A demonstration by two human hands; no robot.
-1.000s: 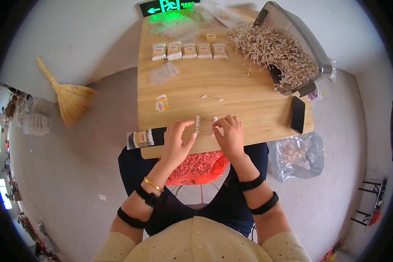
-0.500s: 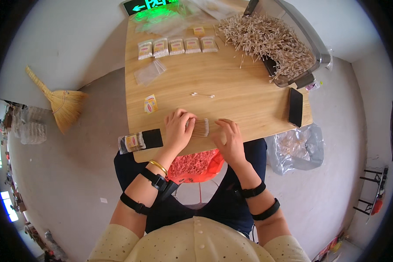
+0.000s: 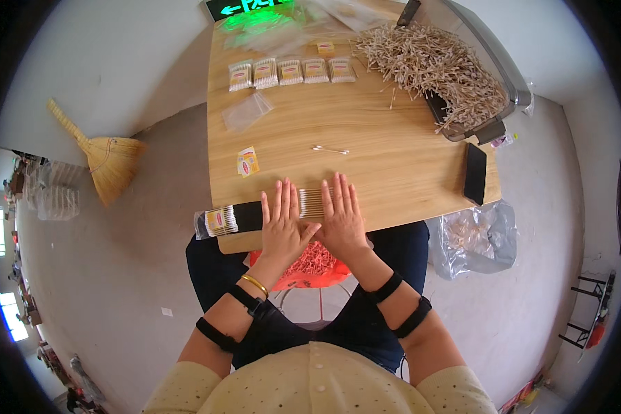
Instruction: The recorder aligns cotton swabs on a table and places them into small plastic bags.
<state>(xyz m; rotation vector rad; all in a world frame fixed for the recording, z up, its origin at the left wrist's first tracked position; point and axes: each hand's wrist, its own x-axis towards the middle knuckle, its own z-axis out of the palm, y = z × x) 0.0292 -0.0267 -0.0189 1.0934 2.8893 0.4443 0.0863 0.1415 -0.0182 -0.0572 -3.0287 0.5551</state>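
Observation:
A row of cotton swabs (image 3: 312, 203) lies side by side on the wooden table near its front edge. My left hand (image 3: 283, 222) is flat with fingers stretched out, along the row's left side. Opposite it, my right hand (image 3: 340, 217) lies flat along the right side, fingers straight. Neither hand grips anything. Left of my left hand lies a black flat piece (image 3: 248, 215), next to a clear bag of swabs with a yellow card (image 3: 221, 220). Beyond the hands are two loose cotton swabs (image 3: 331, 150) and some yellow cards (image 3: 248, 161).
Several packed swab bags (image 3: 290, 72) stand lined up at the back, with empty clear bags (image 3: 247, 111) nearer. A grey bin (image 3: 498, 65) spills loose swabs at the far right. A black phone (image 3: 475, 174) lies at the right edge. A red bag (image 3: 303, 268) hangs below the table's front.
Both hands have flattened from curled fingers. My right hand has moved left to the swab row, so the two hands now flank it. The whole view has shifted slightly.

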